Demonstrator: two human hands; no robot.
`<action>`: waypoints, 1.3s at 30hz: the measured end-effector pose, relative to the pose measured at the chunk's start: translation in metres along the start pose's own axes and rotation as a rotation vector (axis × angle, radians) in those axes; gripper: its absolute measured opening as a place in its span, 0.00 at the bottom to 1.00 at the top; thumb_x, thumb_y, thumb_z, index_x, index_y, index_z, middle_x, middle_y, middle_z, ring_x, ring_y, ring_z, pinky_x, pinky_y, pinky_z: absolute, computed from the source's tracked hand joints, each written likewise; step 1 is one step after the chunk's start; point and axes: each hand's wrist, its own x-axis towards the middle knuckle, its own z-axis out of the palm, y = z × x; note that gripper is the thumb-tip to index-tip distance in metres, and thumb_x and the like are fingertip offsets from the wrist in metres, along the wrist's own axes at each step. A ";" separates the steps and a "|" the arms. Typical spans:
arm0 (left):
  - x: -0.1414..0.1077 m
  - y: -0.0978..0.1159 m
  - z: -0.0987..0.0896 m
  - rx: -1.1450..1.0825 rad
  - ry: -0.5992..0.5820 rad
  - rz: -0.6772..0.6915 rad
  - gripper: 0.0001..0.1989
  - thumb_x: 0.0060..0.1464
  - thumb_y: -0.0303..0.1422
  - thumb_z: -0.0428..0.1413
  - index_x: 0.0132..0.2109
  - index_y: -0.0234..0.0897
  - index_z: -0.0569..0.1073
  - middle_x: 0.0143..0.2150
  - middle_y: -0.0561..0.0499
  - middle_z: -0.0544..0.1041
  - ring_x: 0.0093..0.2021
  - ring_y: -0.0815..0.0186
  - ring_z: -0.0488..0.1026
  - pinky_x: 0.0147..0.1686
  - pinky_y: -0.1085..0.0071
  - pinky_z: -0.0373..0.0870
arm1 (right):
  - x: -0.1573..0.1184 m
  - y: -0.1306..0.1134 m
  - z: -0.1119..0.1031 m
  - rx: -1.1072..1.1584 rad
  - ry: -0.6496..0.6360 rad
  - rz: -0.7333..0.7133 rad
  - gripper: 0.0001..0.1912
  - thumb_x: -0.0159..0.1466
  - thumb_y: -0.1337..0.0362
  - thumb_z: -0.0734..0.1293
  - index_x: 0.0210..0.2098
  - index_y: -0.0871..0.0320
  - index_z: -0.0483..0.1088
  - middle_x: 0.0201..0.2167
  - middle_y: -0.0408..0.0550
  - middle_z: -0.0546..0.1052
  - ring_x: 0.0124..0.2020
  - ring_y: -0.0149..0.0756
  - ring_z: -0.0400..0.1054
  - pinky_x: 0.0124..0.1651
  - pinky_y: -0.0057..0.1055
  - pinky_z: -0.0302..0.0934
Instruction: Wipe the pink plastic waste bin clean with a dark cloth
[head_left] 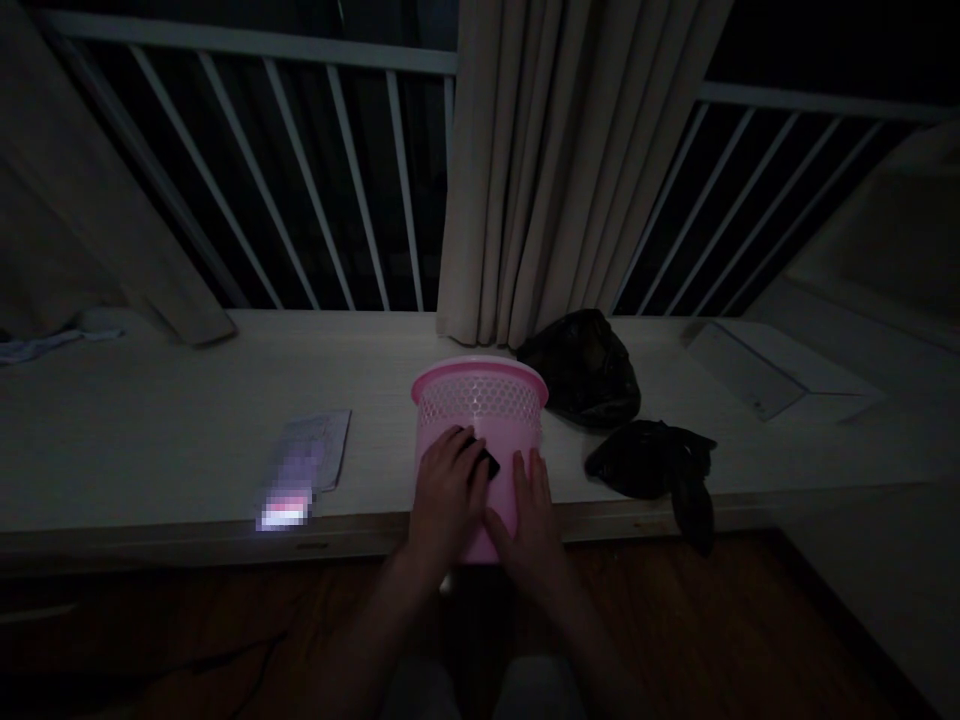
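Note:
A pink plastic basket point(480, 395) with a perforated band below its rim is at the front edge of the pale ledge, in the middle of the view. Over its near side, my left hand point(448, 490) is curled round a small black object point(491, 465), whose dark end shows past the fingers. My right hand point(534, 515) lies against the basket's side with its fingers spread and nothing in it. The basket's inside is hidden from this angle.
Two black plastic bags point(581, 370) point(652, 460) lie right of the basket, the nearer one hanging over the edge. A white box point(795, 375) is farther right. Papers point(330, 445) and a glowing, pixelated item point(286, 510) lie left. Curtains point(555, 170) hang behind.

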 end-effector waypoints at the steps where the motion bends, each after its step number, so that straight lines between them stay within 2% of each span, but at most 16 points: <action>1: -0.001 0.004 0.004 -0.045 -0.038 0.041 0.17 0.61 0.31 0.51 0.55 0.32 0.68 0.57 0.39 0.72 0.61 0.55 0.66 0.57 0.53 0.68 | 0.000 0.002 0.000 0.002 0.000 -0.017 0.42 0.66 0.52 0.62 0.71 0.57 0.38 0.72 0.61 0.39 0.71 0.58 0.33 0.65 0.63 0.45; 4: 0.002 0.012 0.010 -0.137 -0.137 0.133 0.22 0.60 0.31 0.52 0.59 0.27 0.64 0.60 0.36 0.69 0.65 0.56 0.61 0.60 0.55 0.66 | 0.000 0.006 0.000 0.017 -0.003 -0.050 0.41 0.66 0.54 0.62 0.71 0.58 0.38 0.72 0.61 0.40 0.71 0.55 0.33 0.65 0.61 0.45; 8: 0.014 0.003 0.006 -0.100 -0.227 0.175 0.18 0.61 0.32 0.51 0.56 0.30 0.70 0.60 0.38 0.70 0.65 0.55 0.62 0.63 0.51 0.62 | -0.001 0.006 -0.002 0.024 0.003 -0.028 0.42 0.65 0.53 0.63 0.71 0.57 0.39 0.72 0.60 0.40 0.71 0.55 0.34 0.65 0.60 0.47; 13: 0.016 -0.022 0.002 0.014 -0.080 -0.129 0.21 0.62 0.36 0.51 0.58 0.31 0.69 0.63 0.39 0.67 0.65 0.49 0.60 0.62 0.46 0.59 | 0.000 0.002 -0.002 0.027 -0.013 0.005 0.43 0.65 0.52 0.64 0.71 0.54 0.39 0.72 0.58 0.40 0.71 0.55 0.34 0.65 0.61 0.47; 16: 0.014 -0.030 0.002 -0.039 -0.067 -0.277 0.22 0.63 0.37 0.49 0.59 0.31 0.70 0.65 0.36 0.64 0.64 0.49 0.62 0.61 0.48 0.61 | 0.000 0.001 -0.002 0.016 -0.012 0.003 0.43 0.65 0.52 0.64 0.71 0.54 0.38 0.72 0.59 0.39 0.71 0.56 0.34 0.65 0.62 0.46; 18: 0.013 -0.030 0.003 -0.067 -0.079 -0.314 0.23 0.63 0.38 0.48 0.60 0.30 0.68 0.67 0.34 0.59 0.65 0.50 0.60 0.61 0.50 0.62 | -0.001 -0.001 -0.002 0.005 -0.010 -0.005 0.43 0.65 0.53 0.64 0.71 0.54 0.38 0.72 0.58 0.39 0.71 0.56 0.33 0.65 0.62 0.46; 20: 0.013 -0.025 0.004 -0.048 -0.092 -0.277 0.24 0.63 0.37 0.48 0.62 0.29 0.66 0.67 0.32 0.58 0.66 0.49 0.59 0.61 0.49 0.61 | -0.001 -0.003 -0.001 -0.007 -0.011 -0.007 0.42 0.66 0.53 0.63 0.71 0.54 0.37 0.72 0.58 0.38 0.71 0.55 0.33 0.65 0.61 0.46; 22: 0.013 -0.016 0.007 -0.021 -0.113 -0.181 0.24 0.62 0.36 0.49 0.62 0.28 0.66 0.67 0.32 0.58 0.66 0.47 0.58 0.62 0.47 0.59 | -0.001 -0.002 0.001 -0.017 -0.006 -0.014 0.42 0.66 0.53 0.62 0.71 0.55 0.36 0.72 0.59 0.37 0.71 0.56 0.32 0.65 0.62 0.46; 26: 0.015 0.009 0.008 -0.061 -0.240 0.048 0.20 0.58 0.30 0.52 0.57 0.34 0.70 0.65 0.40 0.65 0.67 0.51 0.56 0.64 0.45 0.54 | -0.001 0.007 0.004 -0.011 0.004 -0.088 0.44 0.65 0.54 0.63 0.71 0.57 0.35 0.72 0.61 0.39 0.71 0.56 0.33 0.65 0.62 0.46; 29: 0.016 0.019 0.005 -0.118 -0.318 0.110 0.17 0.57 0.29 0.52 0.54 0.37 0.72 0.62 0.43 0.68 0.66 0.54 0.60 0.65 0.45 0.51 | -0.003 0.014 0.002 0.009 0.006 -0.101 0.46 0.65 0.54 0.63 0.71 0.59 0.32 0.71 0.63 0.43 0.71 0.55 0.35 0.65 0.59 0.48; 30: 0.015 0.019 0.004 -0.103 -0.301 0.075 0.17 0.58 0.30 0.52 0.54 0.37 0.72 0.63 0.42 0.68 0.66 0.54 0.60 0.65 0.43 0.49 | -0.004 0.015 0.001 0.011 0.001 -0.091 0.45 0.66 0.54 0.63 0.71 0.59 0.31 0.71 0.62 0.43 0.71 0.54 0.36 0.66 0.58 0.48; 32: 0.011 0.016 0.001 -0.026 -0.211 -0.099 0.18 0.57 0.33 0.54 0.54 0.36 0.72 0.65 0.37 0.64 0.66 0.48 0.58 0.64 0.37 0.46 | -0.006 0.012 -0.001 0.012 -0.026 -0.071 0.45 0.66 0.54 0.63 0.71 0.58 0.32 0.71 0.61 0.42 0.71 0.52 0.35 0.66 0.57 0.48; 35: 0.001 0.005 -0.001 0.034 -0.081 -0.389 0.25 0.58 0.40 0.54 0.59 0.33 0.68 0.66 0.29 0.59 0.67 0.42 0.55 0.60 0.35 0.51 | -0.009 0.004 -0.003 0.031 -0.046 -0.038 0.44 0.66 0.53 0.63 0.71 0.57 0.35 0.72 0.60 0.42 0.72 0.51 0.35 0.67 0.57 0.47; 37: -0.007 -0.003 0.000 -0.025 -0.051 -0.434 0.28 0.60 0.42 0.51 0.62 0.32 0.63 0.66 0.28 0.57 0.68 0.44 0.53 0.59 0.38 0.55 | -0.008 -0.001 -0.004 0.072 -0.020 0.001 0.39 0.66 0.52 0.62 0.70 0.57 0.41 0.71 0.60 0.47 0.71 0.50 0.40 0.66 0.56 0.49; 39: -0.013 -0.009 0.002 -0.077 -0.027 -0.415 0.28 0.61 0.42 0.50 0.63 0.32 0.61 0.67 0.30 0.56 0.68 0.45 0.53 0.60 0.40 0.57 | -0.002 -0.003 -0.006 0.109 0.027 0.034 0.32 0.68 0.53 0.60 0.67 0.57 0.50 0.68 0.60 0.54 0.69 0.49 0.47 0.66 0.54 0.51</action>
